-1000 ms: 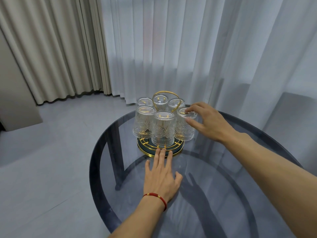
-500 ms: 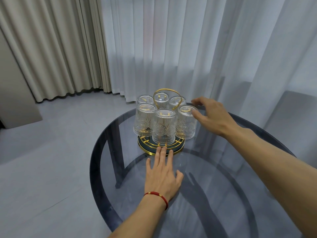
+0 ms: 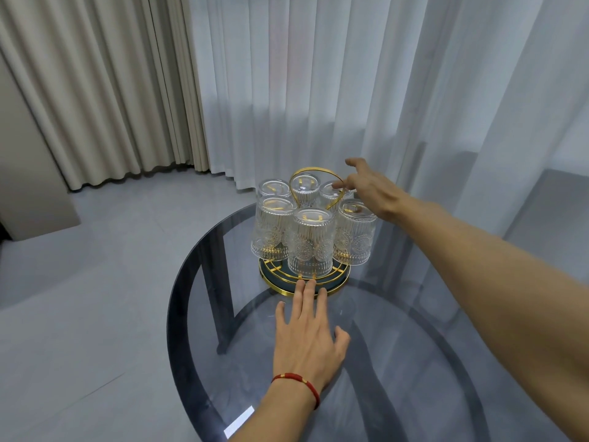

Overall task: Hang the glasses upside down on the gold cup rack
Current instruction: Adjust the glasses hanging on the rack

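Observation:
A gold cup rack (image 3: pixel 331 290) with a round dark base and a looped gold handle stands on the round glass table (image 3: pixel 398 362). Several embossed clear glasses (image 3: pixel 312 247) hang upside down on it in a ring. My left hand (image 3: pixel 307 339) lies flat on the table, its fingertips touching the front rim of the rack's base. My right hand (image 3: pixel 371 188) hovers above the rack's right rear, fingers apart, thumb and forefinger next to the gold handle and the rear right glass (image 3: pixel 330 194). It holds nothing.
The smoked-glass table has a dark rim and dark legs showing through the top. White sheer curtains (image 3: pixel 318 90) hang close behind the rack, beige drapes (image 3: pixel 95 90) to the left. Grey tiled floor (image 3: pixel 79 298) lies on the left.
My right hand has let go of the right-hand glass and risen back toward the handle. The left hand has stayed at the base. The camera has moved slightly.

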`<action>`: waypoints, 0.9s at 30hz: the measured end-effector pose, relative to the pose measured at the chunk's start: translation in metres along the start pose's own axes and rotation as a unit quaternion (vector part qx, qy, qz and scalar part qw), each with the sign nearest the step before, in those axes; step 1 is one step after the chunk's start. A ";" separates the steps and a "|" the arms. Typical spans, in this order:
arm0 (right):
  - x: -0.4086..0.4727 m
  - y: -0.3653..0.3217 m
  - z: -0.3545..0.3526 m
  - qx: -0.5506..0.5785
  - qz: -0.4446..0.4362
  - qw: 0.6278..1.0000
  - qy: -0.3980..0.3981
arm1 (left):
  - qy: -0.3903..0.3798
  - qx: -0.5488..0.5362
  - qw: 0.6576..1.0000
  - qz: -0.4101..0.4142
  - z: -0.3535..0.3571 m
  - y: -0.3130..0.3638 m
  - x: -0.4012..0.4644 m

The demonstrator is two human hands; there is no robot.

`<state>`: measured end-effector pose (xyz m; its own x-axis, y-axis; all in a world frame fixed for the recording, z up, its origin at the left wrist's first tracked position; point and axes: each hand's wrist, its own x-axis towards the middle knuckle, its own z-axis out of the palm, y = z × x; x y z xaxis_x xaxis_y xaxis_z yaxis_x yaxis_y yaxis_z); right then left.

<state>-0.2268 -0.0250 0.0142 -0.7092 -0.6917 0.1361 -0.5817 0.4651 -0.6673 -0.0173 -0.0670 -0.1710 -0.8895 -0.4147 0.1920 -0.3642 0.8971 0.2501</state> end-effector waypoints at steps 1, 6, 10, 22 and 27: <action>0.001 0.002 -0.001 0.001 -0.004 1.000 0.000 | -0.001 0.001 1.000 0.000 0.000 0.000 0.000; 0.003 0.006 0.000 -0.032 -0.035 0.999 -0.003 | -0.003 0.001 1.000 0.000 -0.003 0.001 -0.002; 0.006 0.007 -0.001 -0.105 -0.053 0.993 -0.005 | -0.009 0.000 1.000 0.001 -0.003 0.001 -0.001; 0.008 0.022 -0.011 -0.148 -0.050 0.988 0.001 | -0.007 -0.004 1.000 -0.002 -0.002 0.000 0.000; 0.010 0.024 -0.014 -0.149 -0.056 0.987 0.002 | -0.002 -0.006 1.000 -0.003 -0.001 0.000 -0.001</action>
<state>-0.2531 -0.0134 0.0100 -0.6356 -0.7458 0.1998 -0.7472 0.5289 -0.4025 -0.0160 -0.0663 -0.1698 -0.8884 -0.4192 0.1870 -0.3658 0.8927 0.2632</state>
